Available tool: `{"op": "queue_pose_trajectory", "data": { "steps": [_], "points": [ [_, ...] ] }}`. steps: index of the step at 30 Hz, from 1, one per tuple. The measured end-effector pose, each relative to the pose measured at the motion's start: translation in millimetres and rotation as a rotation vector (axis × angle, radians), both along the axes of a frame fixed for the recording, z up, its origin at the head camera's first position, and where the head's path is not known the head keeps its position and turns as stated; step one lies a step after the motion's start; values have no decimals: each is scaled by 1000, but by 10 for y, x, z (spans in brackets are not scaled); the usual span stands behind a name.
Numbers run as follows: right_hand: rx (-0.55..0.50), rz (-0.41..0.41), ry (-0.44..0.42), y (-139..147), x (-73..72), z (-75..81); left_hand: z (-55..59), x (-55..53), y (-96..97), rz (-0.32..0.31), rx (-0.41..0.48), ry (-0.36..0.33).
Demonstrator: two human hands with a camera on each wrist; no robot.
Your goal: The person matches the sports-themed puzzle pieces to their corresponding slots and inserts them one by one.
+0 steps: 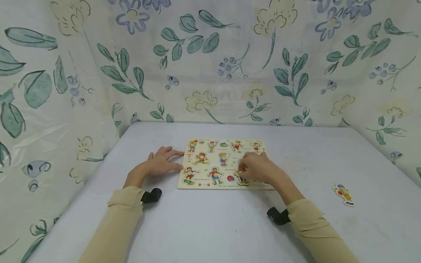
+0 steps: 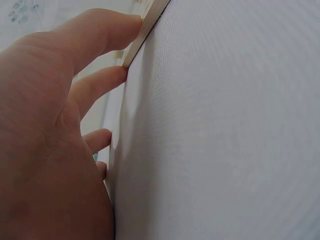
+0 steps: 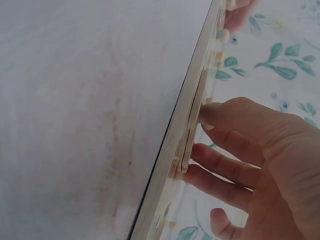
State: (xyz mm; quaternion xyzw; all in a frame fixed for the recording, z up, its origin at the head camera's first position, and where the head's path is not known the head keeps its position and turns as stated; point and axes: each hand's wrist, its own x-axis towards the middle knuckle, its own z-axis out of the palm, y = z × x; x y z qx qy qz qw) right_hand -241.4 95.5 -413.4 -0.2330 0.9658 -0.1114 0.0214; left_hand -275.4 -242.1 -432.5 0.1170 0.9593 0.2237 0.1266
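Note:
A wooden puzzle board (image 1: 210,179) with figures of children playing sports lies flat on the table. My left hand (image 1: 159,162) rests beside its left edge, fingers spread and fairly straight, thumb and index fingertips against the side of the board. Over the right part of the board, my right hand (image 1: 258,167) pinches a figure-shaped puzzle piece (image 1: 243,181) between thumb and fingers. Seen from the right wrist, that flat puzzle piece (image 3: 189,145) lies slightly proud of the board's surface. Most of the piece is hidden under the hand in the head view.
A loose puzzle piece (image 1: 344,194) of a figure in a blue cap lies on the white table (image 1: 210,226), right of the board. Leaf-patterned curtains (image 1: 210,84) hang behind the table and at both sides. Each wrist carries a small black camera (image 1: 278,216).

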Motion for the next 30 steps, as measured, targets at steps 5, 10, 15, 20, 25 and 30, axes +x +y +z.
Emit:
{"op": "queue_pose_trajectory", "data": {
  "steps": [5, 10, 15, 20, 25, 30],
  "points": [
    [-7, -17, -18, -9, 31, 10, 25, 10, 7, -5, 6, -5],
    [36, -26, 7, -41, 52, 1, 30, 14, 9, -7, 2, -7],
    [54, -30, 15, -45, 53, -9, 16, 9, 18, -6, -3, -11],
    [46, -38, 8, -46, 52, -13, 5, -8, 17, -1, -9, -11],
    [40, -52, 0, -47, 60, -9, 5, -11, 20, -4, -12, -8],
    [35, -56, -4, -40, 64, -15, 0, -15, 22, -6, -12, -6]
  ]
}}
